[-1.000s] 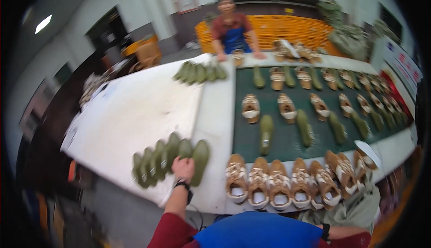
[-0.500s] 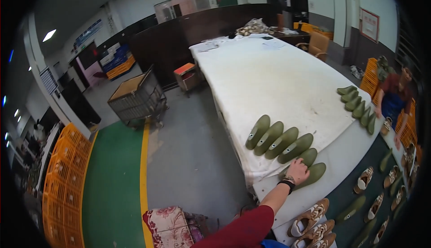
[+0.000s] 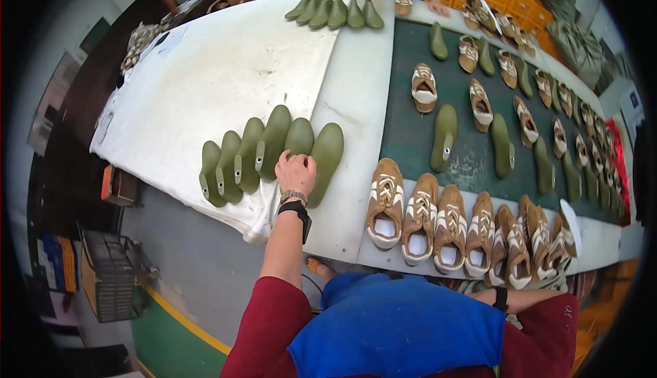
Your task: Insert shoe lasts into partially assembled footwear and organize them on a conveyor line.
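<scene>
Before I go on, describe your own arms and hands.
Both arms wear maroon sleeves, the right one with a small pale marking. The left wrist has a patterned bracelet and a black strap with a dark squarish piece; the left hand is ungloved. A black band circles the right wrist; the right hand is mostly hidden.

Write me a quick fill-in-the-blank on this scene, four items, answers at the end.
1. The left hand is at the near row of shoe lasts, which are ____ in colour.
2. That near row has ____ lasts in it.
3. The near row of brown shoes stands to the ____ of those lasts.
4. The wearer's apron is ____.

Missing words: green; six; right; blue
</scene>
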Tool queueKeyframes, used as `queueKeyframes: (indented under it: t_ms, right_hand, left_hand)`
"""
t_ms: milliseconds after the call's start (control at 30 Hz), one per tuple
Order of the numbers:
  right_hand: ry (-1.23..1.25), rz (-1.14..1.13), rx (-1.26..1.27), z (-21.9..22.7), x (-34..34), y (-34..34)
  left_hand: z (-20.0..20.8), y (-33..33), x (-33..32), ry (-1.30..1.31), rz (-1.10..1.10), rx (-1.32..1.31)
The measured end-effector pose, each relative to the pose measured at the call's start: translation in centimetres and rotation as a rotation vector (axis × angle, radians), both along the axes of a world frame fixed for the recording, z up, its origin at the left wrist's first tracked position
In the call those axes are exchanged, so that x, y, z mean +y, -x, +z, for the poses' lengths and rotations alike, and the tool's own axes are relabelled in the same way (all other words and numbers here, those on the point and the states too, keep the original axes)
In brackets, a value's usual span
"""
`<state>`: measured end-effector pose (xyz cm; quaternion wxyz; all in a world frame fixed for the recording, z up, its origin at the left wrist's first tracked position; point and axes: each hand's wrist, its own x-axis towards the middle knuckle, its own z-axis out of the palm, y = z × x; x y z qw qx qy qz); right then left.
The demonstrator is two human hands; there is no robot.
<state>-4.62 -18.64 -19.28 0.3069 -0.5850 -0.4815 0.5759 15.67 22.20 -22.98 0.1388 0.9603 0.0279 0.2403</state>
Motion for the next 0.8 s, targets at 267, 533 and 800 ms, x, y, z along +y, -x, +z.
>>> queueKeyframes:
  t_ms: [267, 533, 800]
  right_hand:
    - [-0.083, -0.121, -0.031, -0.7, 1.0, 0.8]
    - [-0.116, -0.252, -0.015, -0.5, 1.2, 1.7]
    - [-0.104, -0.484, 0.039, -0.4, -0.4, 5.3]
  left_hand:
    - [-0.7, 1.1, -0.7, -0.038, 0.038, 0.020]
    - [-0.2, 1.1, 0.7, -0.150, 0.220, 0.012]
    - [-0.9, -1.8, -0.4, -0.021, 0.675, 0.325]
